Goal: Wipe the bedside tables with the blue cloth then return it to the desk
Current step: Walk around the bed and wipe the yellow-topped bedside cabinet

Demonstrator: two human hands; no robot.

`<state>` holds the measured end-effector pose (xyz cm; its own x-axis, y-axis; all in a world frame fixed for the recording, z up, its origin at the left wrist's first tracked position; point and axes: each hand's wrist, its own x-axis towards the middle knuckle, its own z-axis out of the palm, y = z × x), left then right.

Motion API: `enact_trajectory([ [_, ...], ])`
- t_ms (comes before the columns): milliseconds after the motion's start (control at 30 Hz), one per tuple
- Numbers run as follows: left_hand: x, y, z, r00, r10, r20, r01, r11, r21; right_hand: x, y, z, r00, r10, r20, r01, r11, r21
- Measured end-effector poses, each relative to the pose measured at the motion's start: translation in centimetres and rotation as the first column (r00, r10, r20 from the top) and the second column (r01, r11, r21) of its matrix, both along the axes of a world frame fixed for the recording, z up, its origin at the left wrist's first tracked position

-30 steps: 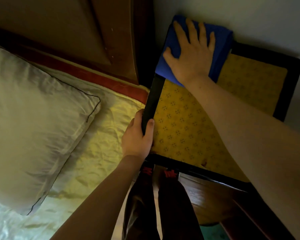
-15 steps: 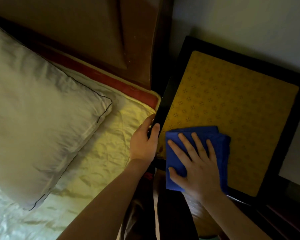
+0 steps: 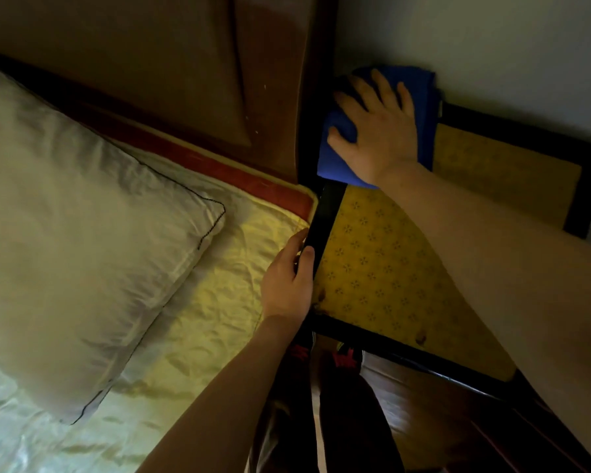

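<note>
While the right hand lies flat with its fingers spread wide, it presses the folded blue cloth down on the far corner of the table, in the upper middle of the frame. That small bedside table has a yellow top with tiny flower shapes and a black frame around it. The cloth sits right by the dark wooden headboard and the pale wall. Part of the cloth is under the palm, and blue edges poke out all around.

Lower down, near the middle of the frame, the left hand is curled around the black edge of the table, with the thumb on top. It looks like it keeps the table from sliding.

On the left of the frame lie a big white pillow and a shiny pale yellow bed sheet.

I think the cloth is soft, light and floppy. It will bunch up or unfold if only one corner is pulled. A flat palm in the middle of it is the best hold for wiping, since that keeps the folds together. To carry it away later, it would be best to scoop up the whole folded bundle. It will not break if it falls.
</note>
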<state>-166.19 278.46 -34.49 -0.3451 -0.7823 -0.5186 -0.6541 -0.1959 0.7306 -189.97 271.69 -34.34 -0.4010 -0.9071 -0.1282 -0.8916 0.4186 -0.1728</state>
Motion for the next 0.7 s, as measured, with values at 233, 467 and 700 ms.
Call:
enact_trajectory([
  [233,0.3,-0.8,0.3,0.942,0.295,-0.161,-0.218,0.900,0.376,6.8,8.0,1.2,0.999,-0.048,-0.014,0.049,0.999,0.024],
  [467,0.3,-1.2,-0.5,0.925,0.329,-0.188,-0.215,0.865,0.454,20.4,21.1,1.0,0.999,-0.010,0.037,0.004,0.989,0.149],
  [700,0.7,-1.1,-1.2,0.905,0.316,-0.284,-0.157,0.869,0.469,12.2,13.4,0.7,1.000,-0.018,-0.013,0.019,0.996,0.092],
])
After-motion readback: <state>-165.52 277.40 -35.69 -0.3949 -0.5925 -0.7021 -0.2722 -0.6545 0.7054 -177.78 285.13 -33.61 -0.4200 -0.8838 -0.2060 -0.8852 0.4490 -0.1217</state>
